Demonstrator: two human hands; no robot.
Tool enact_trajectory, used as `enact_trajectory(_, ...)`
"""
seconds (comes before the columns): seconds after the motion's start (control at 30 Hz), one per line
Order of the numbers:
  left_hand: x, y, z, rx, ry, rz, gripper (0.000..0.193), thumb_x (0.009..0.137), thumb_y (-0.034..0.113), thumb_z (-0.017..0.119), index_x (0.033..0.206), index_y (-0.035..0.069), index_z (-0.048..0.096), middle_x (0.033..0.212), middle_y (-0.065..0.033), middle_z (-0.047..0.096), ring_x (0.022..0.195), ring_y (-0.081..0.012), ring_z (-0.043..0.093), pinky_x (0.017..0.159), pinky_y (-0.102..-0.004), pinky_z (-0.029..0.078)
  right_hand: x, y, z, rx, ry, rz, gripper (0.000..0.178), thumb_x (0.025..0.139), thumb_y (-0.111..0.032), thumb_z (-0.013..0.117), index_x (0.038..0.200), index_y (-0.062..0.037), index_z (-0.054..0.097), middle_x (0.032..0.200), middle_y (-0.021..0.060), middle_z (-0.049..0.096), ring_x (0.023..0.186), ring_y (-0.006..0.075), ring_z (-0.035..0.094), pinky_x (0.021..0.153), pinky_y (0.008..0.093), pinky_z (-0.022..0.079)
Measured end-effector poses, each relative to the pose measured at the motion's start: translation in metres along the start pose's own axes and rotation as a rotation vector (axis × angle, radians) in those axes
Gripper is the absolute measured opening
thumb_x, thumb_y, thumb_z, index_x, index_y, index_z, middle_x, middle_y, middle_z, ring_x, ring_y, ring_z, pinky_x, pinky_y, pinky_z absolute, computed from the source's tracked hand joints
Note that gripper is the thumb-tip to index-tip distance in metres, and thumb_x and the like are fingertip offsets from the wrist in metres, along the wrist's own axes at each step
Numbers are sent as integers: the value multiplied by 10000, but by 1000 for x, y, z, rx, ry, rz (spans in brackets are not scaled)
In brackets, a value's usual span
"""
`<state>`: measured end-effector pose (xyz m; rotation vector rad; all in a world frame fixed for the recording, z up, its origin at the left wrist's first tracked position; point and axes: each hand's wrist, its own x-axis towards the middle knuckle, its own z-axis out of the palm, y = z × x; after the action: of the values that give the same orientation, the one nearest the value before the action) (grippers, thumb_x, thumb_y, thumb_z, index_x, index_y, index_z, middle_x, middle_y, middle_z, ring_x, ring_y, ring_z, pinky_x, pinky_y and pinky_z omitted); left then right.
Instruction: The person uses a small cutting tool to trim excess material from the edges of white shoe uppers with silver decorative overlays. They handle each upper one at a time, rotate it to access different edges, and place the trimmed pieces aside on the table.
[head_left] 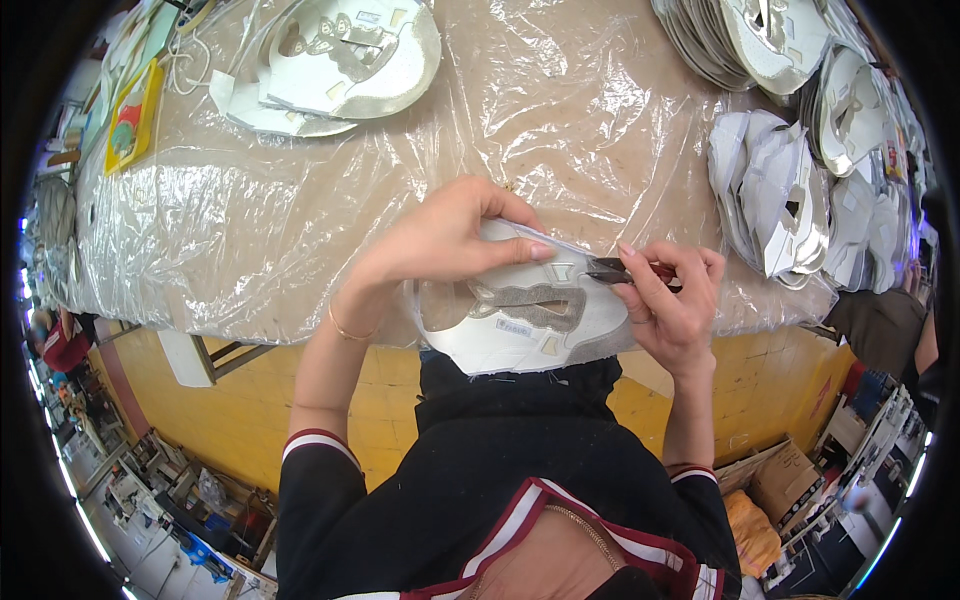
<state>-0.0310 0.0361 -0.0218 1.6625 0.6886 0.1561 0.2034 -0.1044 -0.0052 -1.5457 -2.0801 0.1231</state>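
Observation:
A white and silver-grey shoe upper (480, 345) lies flat at the near edge of the table, partly overhanging it above my lap. My left hand (450, 238) grips its far edge, thumb on top and fingers curled beneath. In my right hand (675, 312) is a pair of thread snips (606, 269) with dark blades and a red handle. The blade tips touch or almost touch the upper's far right edge, close to my left thumb. Loose threads stick out along the upper's near edge.
Clear plastic sheeting covers the table (560, 130). More shoe uppers (385, 85) lie at the far left. Stacks of uppers (770, 200) line the right side. A yellow tray (135, 120) sits at the left edge. A cardboard box (785, 480) stands on the floor at right.

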Motion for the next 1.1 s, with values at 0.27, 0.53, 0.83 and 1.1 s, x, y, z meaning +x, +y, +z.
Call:
enact_trajectory(0.27, 1, 3, -2, -47, -73, -2, 277, 837, 244, 782, 950, -6, 743, 847, -85, 725, 805, -127, 644, 746, -286, 495, 1, 1, 1, -37, -10, -8, 396, 734, -178, 788, 1123, -183, 717, 908, -40, 637, 710, 119, 553, 721, 330, 310)
enact_trajectory(0.53, 4, 5, -3, -89, -111, 4, 270, 853, 240, 766, 945, -12, 740, 822, -76, 726, 773, -105, 625, 727, -279, 492, 2, 1, 0, -41, 33, -12, 386, 718, -169, 790, 1098, -195, 729, 887, -55, 628, 699, 111, 544, 711, 328, 295)
enact_trajectory(0.83, 1, 3, -2, -116, -71, -53, 278, 843, 244, 777, 946, -12, 743, 814, -62, 717, 771, -88, 617, 717, -267, 489, 5, 2, 2, -98, 78, -38, 387, 729, -239, 789, 1109, -206, 728, 881, -61, 620, 695, 105, 530, 726, 325, 292)
enact_trajectory(1.1, 1, 1, -2, -109, -55, -80, 298, 835, 270, 792, 953, 1, 749, 833, -66, 722, 780, -91, 626, 719, -264, 492, 7, 0, 2, -186, 42, -58, 410, 725, -262, 791, 1126, -212, 722, 878, -60, 620, 688, 108, 521, 732, 332, 304)
